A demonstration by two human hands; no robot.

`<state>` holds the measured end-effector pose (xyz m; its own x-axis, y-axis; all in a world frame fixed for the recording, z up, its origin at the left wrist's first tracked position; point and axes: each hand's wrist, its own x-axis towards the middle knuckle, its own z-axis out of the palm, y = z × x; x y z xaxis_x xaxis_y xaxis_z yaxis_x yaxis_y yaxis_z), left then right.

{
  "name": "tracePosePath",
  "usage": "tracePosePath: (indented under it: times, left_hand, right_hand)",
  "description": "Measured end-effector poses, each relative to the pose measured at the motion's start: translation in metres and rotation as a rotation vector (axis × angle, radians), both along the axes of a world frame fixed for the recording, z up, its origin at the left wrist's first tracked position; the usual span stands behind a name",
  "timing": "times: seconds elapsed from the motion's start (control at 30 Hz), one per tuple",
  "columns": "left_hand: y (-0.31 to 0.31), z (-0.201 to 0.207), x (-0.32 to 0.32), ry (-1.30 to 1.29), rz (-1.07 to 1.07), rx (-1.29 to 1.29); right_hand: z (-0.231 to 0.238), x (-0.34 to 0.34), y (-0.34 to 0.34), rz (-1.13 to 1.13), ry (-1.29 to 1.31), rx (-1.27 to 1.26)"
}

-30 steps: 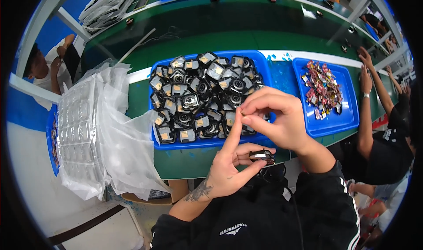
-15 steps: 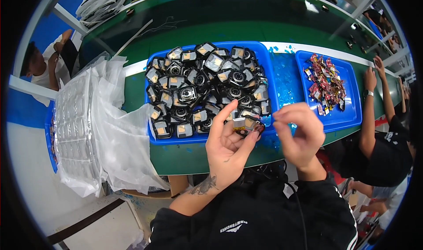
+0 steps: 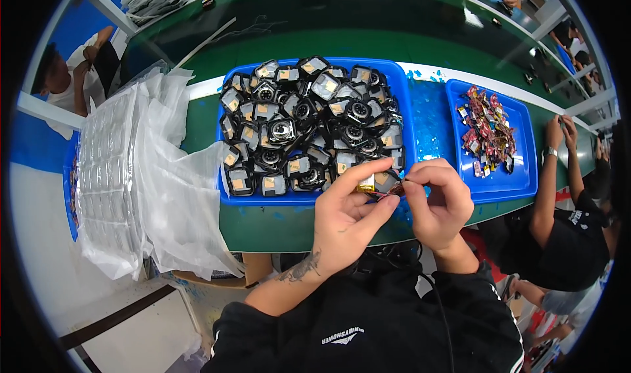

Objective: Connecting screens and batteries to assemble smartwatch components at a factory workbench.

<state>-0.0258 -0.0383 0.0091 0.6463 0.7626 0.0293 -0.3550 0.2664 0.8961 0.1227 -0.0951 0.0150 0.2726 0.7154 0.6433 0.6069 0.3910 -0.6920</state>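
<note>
Above the near edge of the large blue tray (image 3: 315,201), my left hand (image 3: 348,212) grips a small battery assembly (image 3: 367,184) between thumb and fingers. It has a silver and yellow battery, thin red wires and a dark reddish part. Much of it is hidden by the fingers, and I cannot tell whether a watch case is around it. My right hand (image 3: 439,202) is closed in a pinch against the assembly's right end; what its fingertips hold is too small to make out. Black smartwatch cases (image 3: 281,131) lie heaped in the large tray, many with grey and tan insides showing.
At the right, a smaller blue tray (image 3: 531,156) holds piled small batteries and reddish circuit boards (image 3: 488,133). Blue scraps litter the strip between the trays. Clear plastic blister sheets (image 3: 108,182) and white wrapping (image 3: 187,202) are stacked at left. A co-worker's arms (image 3: 551,176) reach the bench at right.
My right hand has come left and down to meet the assembly in my left hand, closing the gap. The assembly has turned, showing its red wires. The view has shifted slightly.
</note>
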Motion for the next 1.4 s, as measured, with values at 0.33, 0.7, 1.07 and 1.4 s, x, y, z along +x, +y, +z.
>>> tracePosePath:
  times: [0.33,0.7,1.07,1.4]
  left_hand:
    - [0.010,0.007,-0.002,0.121,-0.056,0.073]
    - [0.006,0.010,0.004,0.207,0.071,0.162]
    - [0.001,0.007,0.007,0.252,0.222,0.346]
    - [0.001,0.010,0.007,0.367,0.298,0.623]
  right_hand:
    - [-0.002,0.003,0.001,0.101,0.116,-0.022]
    - [0.004,0.006,-0.007,-0.039,0.033,-0.021]
    - [0.011,-0.002,-0.007,-0.141,-0.221,0.002]
    - [0.011,-0.005,-0.011,-0.189,-0.304,-0.043]
